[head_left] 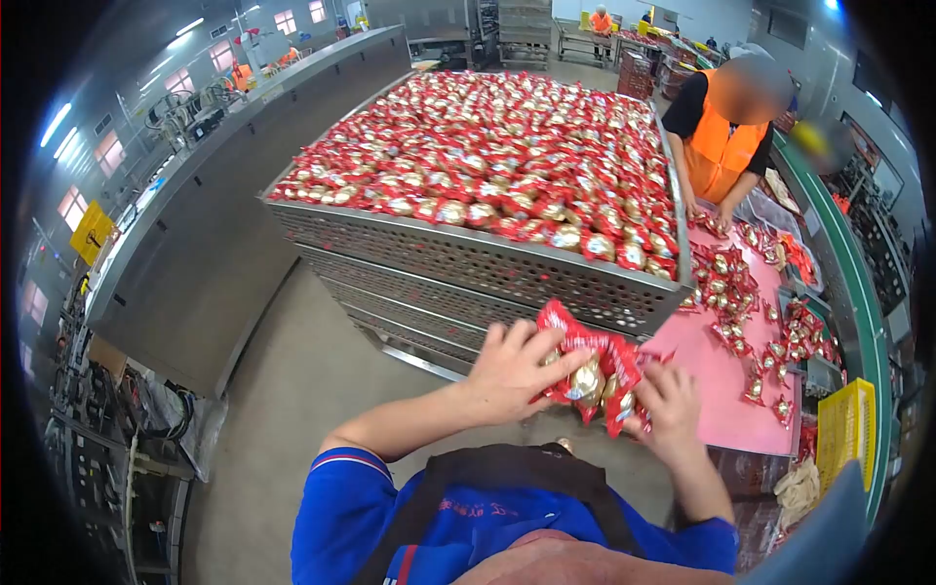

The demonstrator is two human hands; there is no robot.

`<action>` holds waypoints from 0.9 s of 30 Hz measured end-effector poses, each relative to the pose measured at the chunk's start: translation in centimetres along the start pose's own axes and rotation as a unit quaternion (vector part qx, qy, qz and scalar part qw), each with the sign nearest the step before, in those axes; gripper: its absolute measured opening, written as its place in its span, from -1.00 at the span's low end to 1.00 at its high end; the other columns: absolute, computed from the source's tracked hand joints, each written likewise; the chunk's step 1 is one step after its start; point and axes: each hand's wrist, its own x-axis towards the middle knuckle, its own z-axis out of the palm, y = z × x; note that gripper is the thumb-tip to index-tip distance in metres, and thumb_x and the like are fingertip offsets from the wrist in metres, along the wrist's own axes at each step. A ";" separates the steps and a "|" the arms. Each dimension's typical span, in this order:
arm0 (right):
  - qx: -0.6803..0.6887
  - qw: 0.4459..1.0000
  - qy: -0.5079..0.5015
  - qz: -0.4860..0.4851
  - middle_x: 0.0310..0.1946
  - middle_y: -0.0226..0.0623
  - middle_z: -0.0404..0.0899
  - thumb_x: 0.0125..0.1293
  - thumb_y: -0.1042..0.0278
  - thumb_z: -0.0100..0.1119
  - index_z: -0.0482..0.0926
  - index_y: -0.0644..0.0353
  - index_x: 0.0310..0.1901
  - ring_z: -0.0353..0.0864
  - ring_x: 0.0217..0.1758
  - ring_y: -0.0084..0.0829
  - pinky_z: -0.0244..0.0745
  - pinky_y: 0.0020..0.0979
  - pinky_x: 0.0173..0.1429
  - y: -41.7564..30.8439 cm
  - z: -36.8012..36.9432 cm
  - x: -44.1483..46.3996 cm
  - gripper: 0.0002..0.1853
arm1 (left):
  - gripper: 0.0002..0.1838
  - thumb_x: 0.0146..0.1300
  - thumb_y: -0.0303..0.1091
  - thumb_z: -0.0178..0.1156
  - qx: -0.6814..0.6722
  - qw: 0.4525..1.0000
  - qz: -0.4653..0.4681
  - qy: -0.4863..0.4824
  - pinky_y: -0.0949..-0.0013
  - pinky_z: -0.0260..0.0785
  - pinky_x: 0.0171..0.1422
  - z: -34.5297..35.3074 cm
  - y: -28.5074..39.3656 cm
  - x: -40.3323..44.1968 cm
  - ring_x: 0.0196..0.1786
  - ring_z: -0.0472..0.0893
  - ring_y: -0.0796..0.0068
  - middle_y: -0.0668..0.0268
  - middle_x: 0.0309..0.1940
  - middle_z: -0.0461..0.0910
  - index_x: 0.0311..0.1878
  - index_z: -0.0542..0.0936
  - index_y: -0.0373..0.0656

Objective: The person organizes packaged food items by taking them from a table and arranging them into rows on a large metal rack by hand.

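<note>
Between my two hands is a bunch of red and gold wrapped packets [588, 378], held in front of my chest near the corner of a metal rack. My left hand [517, 369] grips the bunch from the left, fingers curled over its top. On the other side, my right hand [667, 402] closes round its right end. Just beyond stands a stack of perforated metal trays [468, 252], its top layer heaped with the same red and gold packets [487, 146]. What the wrappers contain is hidden.
To the right, a pink tabletop [726, 409] carries loose packets. A person in an orange vest [723, 151] handles packets at its far end. A yellow basket [846, 429] stands beside a green-edged conveyor [838, 253]. A long metal machine wall [253, 185] runs along the left.
</note>
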 end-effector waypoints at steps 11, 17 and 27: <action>-0.105 0.921 0.247 -0.283 0.02 -0.35 0.55 0.08 -0.26 0.15 0.62 -0.10 0.18 0.48 -0.02 -0.21 0.32 -0.19 -0.03 -6.9 -4.2 30.3 -0.34 | -0.21 -0.27 -0.29 0.45 0.199 0.920 0.011 0.337 0.13 0.32 0.00 -17.3 -16.6 -1.0 -0.02 0.47 0.15 0.25 0.04 0.47 0.24 0.60 0.16; -0.040 0.889 0.342 -0.301 0.02 -0.54 0.56 -0.15 -0.12 0.43 0.53 -0.30 0.30 0.52 0.02 -0.40 0.36 -0.26 -0.15 -6.4 1.5 48.9 -0.18 | -0.18 -0.24 -0.44 0.49 0.254 0.906 0.016 0.337 0.17 0.38 0.05 -24.3 -32.3 2.8 -0.01 0.50 0.17 0.20 0.06 0.49 0.27 0.58 0.05; 0.053 0.960 0.225 -0.159 0.14 -0.43 0.57 0.09 0.02 0.41 0.40 -0.29 0.39 0.56 0.13 -0.23 0.55 -0.15 0.10 -6.9 18.2 69.5 -0.24 | -0.33 0.16 -0.18 0.44 0.123 0.940 -0.066 0.312 0.17 0.41 0.22 -21.6 -59.0 4.8 0.14 0.54 0.12 0.12 0.11 0.51 0.35 0.48 -0.05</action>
